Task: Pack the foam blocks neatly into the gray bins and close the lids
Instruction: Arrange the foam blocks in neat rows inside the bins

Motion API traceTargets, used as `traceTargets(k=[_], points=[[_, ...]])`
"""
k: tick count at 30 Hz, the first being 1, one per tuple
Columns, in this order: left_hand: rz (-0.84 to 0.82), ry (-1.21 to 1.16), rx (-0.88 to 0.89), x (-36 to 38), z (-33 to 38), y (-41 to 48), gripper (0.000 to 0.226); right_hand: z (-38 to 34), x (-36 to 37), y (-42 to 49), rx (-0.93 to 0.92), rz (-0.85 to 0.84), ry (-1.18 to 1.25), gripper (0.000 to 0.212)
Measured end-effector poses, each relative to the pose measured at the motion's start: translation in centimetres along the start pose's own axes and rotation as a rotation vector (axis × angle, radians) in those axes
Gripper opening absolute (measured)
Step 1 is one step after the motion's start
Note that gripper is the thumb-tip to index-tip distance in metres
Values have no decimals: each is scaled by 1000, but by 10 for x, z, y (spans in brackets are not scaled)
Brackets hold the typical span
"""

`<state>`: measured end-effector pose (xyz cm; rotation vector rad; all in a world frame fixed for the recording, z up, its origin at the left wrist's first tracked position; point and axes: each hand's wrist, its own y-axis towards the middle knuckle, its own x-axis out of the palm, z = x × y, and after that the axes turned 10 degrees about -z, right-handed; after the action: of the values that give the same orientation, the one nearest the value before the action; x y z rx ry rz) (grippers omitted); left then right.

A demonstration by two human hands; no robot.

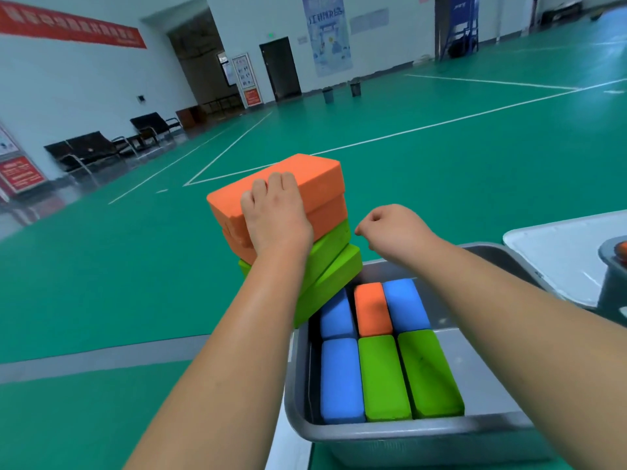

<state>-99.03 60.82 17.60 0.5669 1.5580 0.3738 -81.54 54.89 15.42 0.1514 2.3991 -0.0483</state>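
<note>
Step in hand: lift top rectangular orange foam block (315,174) off the four-high stack. Left grip (271,212) lies over its near edge, fingers curled onto the broad upper face and holding it; thumb hidden. Right grip (390,228) hovers just beside the stack, fingers loosely curled, holding nothing. Stack order, top to bottom: second orange foam block (329,212), upper green foam block (330,242), lower green foam block (336,276). It sits at the far-left corner of the rectangular gray metal bin (407,432); its base is hidden by the forearm. The stack is skewed, so recommend steadying the lower blocks w/ right grip while lifting straight up, no drag. Orientation: top block lies flat, broad face up, long axis running near-left to far-right, i.e. oblique to the bin. Packed blocks, e.g. blue foam block (341,378) and green packed block (383,378), stand on edge, narrow face up, long axes running near-to-far, in two rows of three. Rotate the block to match, tip it on edge, then lower into the bare strip along the bin's right side, approx. flush w/ neighbours. Pale flat panel (559,252), prob. a lid, lies to the right.
</note>
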Motion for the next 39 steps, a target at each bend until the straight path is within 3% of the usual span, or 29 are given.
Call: traceTargets(k=[6, 9, 11, 17, 20, 24, 29, 32, 36, 39], points=[[49, -19, 120, -6, -10, -2, 58, -9, -15, -2, 5, 65, 226, 35], [98, -61, 235, -22, 9, -5, 67, -11, -31, -3, 39, 125, 444, 69], [140, -101, 305, -34, 27, -10, 69, -9, -43, -7, 65, 181, 559, 81], [174, -203, 459, -50, 80, -28, 70, 11, -85, -23, 127, 299, 1049, 48], [133, -237, 537, -40, 106, -40, 72, 32, -98, -32, 161, 353, 1107, 41], [-34, -292, 528, -28, 134, -50, 76, 64, -111, -45, 223, 440, 925, 40], [-645, -417, 388, 4, 160, -54, 84, 105, -119, -53, 312, 454, 429, 72], [-959, -470, 477, 17, 159, -60, 75, 107, -114, -63, 321, 400, 207, 75], [-1220, -81, 627, 36, 150, -78, 82, 116, -89, -73, 331, 271, -102, 71], [-1264, 152, 597, 61, 144, -91, 104, 122, -59, -83, 311, 165, -214, 65]])
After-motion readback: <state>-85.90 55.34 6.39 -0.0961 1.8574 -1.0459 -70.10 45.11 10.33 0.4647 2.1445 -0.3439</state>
